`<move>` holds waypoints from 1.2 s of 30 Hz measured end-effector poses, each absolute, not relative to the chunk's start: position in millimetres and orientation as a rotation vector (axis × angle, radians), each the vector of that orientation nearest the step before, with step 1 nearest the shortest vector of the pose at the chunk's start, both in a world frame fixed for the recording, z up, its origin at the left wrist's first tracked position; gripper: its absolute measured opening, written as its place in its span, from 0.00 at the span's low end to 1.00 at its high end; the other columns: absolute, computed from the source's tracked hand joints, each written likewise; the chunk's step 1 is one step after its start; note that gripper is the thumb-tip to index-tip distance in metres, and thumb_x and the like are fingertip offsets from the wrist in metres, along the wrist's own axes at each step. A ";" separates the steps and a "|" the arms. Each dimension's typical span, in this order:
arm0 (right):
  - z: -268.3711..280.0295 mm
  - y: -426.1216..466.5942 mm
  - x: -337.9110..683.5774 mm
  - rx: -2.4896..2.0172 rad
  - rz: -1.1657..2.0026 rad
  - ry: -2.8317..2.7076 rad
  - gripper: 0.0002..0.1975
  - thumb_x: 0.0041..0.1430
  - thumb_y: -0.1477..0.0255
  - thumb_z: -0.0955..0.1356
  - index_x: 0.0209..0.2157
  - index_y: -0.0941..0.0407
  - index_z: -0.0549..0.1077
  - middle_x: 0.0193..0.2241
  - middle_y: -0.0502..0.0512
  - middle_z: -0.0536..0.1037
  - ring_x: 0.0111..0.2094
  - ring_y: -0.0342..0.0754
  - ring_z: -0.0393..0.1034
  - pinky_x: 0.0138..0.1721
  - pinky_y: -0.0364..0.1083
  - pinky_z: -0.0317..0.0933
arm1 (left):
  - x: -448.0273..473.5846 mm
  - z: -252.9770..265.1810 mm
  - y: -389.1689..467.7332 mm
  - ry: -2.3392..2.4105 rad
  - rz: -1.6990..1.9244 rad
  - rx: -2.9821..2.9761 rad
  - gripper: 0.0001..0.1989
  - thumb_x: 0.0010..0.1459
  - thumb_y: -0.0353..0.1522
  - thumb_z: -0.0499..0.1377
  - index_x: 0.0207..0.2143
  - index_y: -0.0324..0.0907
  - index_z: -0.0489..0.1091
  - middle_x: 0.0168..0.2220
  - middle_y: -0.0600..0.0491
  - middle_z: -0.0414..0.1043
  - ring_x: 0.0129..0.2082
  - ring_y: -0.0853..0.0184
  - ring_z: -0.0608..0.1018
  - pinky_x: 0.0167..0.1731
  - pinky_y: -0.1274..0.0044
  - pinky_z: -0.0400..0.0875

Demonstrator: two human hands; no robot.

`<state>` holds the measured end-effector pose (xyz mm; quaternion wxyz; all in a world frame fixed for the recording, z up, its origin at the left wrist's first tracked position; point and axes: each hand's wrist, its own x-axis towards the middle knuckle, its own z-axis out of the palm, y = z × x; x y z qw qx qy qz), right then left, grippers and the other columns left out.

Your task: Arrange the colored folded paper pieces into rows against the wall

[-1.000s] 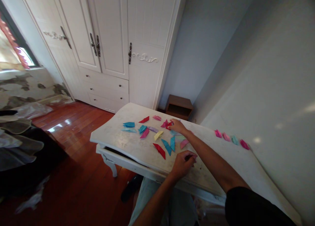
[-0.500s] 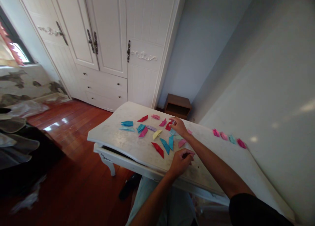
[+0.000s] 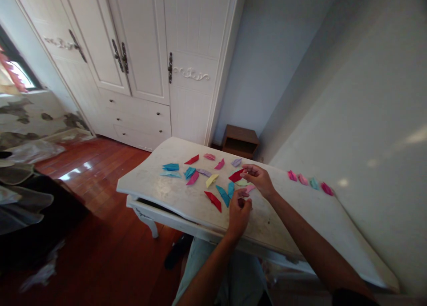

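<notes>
My right hand point(image 3: 259, 180) pinches one end of a red folded paper piece point(image 3: 236, 176), boat-like in shape, above the white table. Close in front of it, my left hand point(image 3: 239, 212) is curled with thumb and fingers apart, and nothing shows in it. Two blue paper pieces point(image 3: 222, 195) lie just beyond the left hand, the right one partly covered by its fingers. Beneath the hands a pale green piece point(image 3: 243, 182) and a pink piece point(image 3: 249, 188) are partly hidden. To the left lies another red piece point(image 3: 213, 201).
Several more folded papers, including a yellow one point(image 3: 211, 180) and a lilac one point(image 3: 236, 162), are scattered on the table point(image 3: 147, 179). A row of crumpled-looking pieces point(image 3: 303, 179) sits along the wall side. Beyond stand a white wardrobe point(image 3: 143, 74) and a brown cabinet point(image 3: 240, 134).
My right hand has drawn back to the right, bringing the red paper piece with it and uncovering a lilac piece. My left hand has shifted forward and slightly left, nearer the red piece.
</notes>
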<state>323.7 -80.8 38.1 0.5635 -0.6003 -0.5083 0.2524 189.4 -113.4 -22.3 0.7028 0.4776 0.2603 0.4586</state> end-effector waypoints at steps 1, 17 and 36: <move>39.5 -89.5 323.8 -1.406 0.600 -1.158 0.22 0.44 0.61 0.76 0.40 0.56 0.77 0.28 0.51 0.76 0.25 0.43 0.67 0.25 0.43 0.62 | 188.4 -20.9 -112.8 0.615 1.054 1.030 0.17 0.53 0.33 0.58 0.46 0.39 0.64 0.38 0.52 0.69 0.24 0.76 0.69 0.26 0.82 0.66; 20.9 -161.8 304.9 -1.240 0.720 -0.874 0.26 0.44 0.64 0.76 0.46 0.51 0.72 0.31 0.50 0.73 0.25 0.42 0.62 0.25 0.42 0.59 | 182.8 -9.5 -108.1 0.548 0.956 1.077 0.15 0.52 0.43 0.62 0.29 0.38 0.71 0.19 0.58 0.65 0.19 0.75 0.67 0.22 0.82 0.63; -6.6 -199.8 376.3 -1.506 0.565 -0.816 0.23 0.52 0.48 0.69 0.30 0.56 0.71 0.19 0.49 0.69 0.21 0.43 0.63 0.24 0.42 0.59 | 183.3 -14.5 -111.7 0.550 0.822 1.331 0.12 0.51 0.38 0.62 0.32 0.38 0.74 0.23 0.55 0.72 0.22 0.70 0.75 0.25 0.79 0.69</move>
